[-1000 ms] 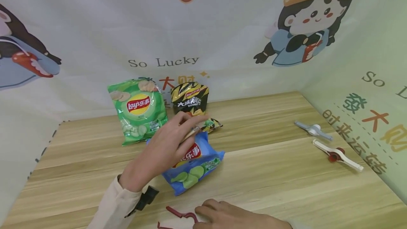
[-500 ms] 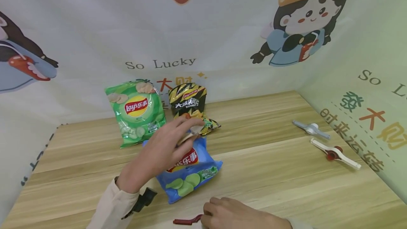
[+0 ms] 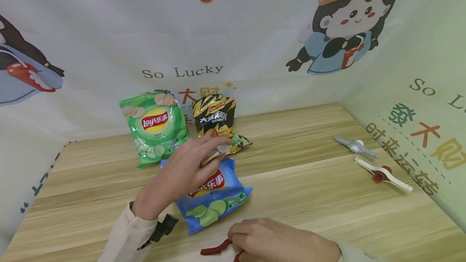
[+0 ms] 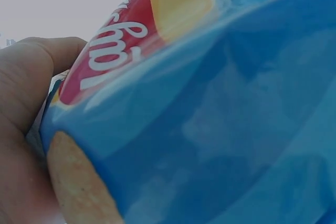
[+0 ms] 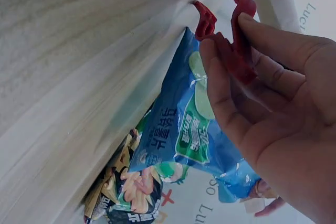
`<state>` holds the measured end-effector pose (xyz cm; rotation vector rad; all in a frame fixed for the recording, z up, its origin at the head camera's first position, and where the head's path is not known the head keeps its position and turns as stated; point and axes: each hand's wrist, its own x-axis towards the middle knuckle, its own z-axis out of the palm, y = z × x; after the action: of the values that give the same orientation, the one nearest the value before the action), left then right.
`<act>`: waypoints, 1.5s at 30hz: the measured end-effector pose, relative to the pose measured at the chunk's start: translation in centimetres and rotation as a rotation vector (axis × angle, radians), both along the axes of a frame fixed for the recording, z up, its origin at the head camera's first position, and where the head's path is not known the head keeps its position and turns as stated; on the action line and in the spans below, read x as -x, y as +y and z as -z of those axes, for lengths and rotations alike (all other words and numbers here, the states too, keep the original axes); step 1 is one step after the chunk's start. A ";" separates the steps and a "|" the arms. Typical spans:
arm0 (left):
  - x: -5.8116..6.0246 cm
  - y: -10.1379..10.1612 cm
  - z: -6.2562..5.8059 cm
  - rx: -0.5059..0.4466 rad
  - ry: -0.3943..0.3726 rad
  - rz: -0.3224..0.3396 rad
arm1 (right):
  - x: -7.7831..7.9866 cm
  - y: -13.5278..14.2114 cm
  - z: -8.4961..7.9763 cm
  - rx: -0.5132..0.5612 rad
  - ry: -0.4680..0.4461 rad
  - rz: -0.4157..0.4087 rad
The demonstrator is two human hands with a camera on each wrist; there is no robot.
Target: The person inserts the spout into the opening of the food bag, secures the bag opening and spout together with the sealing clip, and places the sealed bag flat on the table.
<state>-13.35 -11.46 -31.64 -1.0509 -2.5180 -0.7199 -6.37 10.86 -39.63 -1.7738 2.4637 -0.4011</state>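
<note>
My left hand (image 3: 185,169) grips the top edge of a blue Lay's chip bag (image 3: 214,205) that lies tilted on the table. Something whitish shows between thumb and fingers there; what it is, I cannot tell. In the left wrist view the blue bag's printed side (image 4: 210,119) fills most of the picture, with part of the left hand (image 4: 26,98) at its edge. Near the table's front, my right hand (image 3: 280,239) pinches a red plastic clip (image 3: 217,249). The right wrist view shows the red clip (image 5: 236,38) with its two arms spread, near the bag's lower end.
Behind stand a green Lay's bag (image 3: 154,128) and a black-and-yellow Lay's bag (image 3: 214,114), near the cloth backdrop (image 3: 255,51). At the right lie a grey-blue clip-like piece (image 3: 356,146) and a white one with a red middle (image 3: 384,174).
The red clip has turned in my right hand, and that hand has shifted slightly. The blue bag has come a little nearer to me, still held by the left hand.
</note>
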 end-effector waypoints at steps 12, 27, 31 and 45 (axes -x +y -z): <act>0.2 -0.4 -0.4 -0.001 -0.048 -0.014 | 0.9 2.0 -2.3 0.133 -0.172 0.050; 0.7 -0.8 -0.6 -0.023 -0.018 -0.005 | 2.3 6.5 -7.1 0.399 -0.087 0.211; 0.7 -1.1 -0.6 -0.030 -0.038 -0.020 | 3.0 7.5 -7.9 0.505 -0.035 0.257; 0.5 -0.7 -0.3 -0.047 -0.064 0.001 | 6.1 7.2 -6.2 0.784 -0.081 0.555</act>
<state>-13.86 -12.14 -31.30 -1.0296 -2.5409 -0.8213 -12.45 18.02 -33.43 -1.1030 2.9212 -1.6194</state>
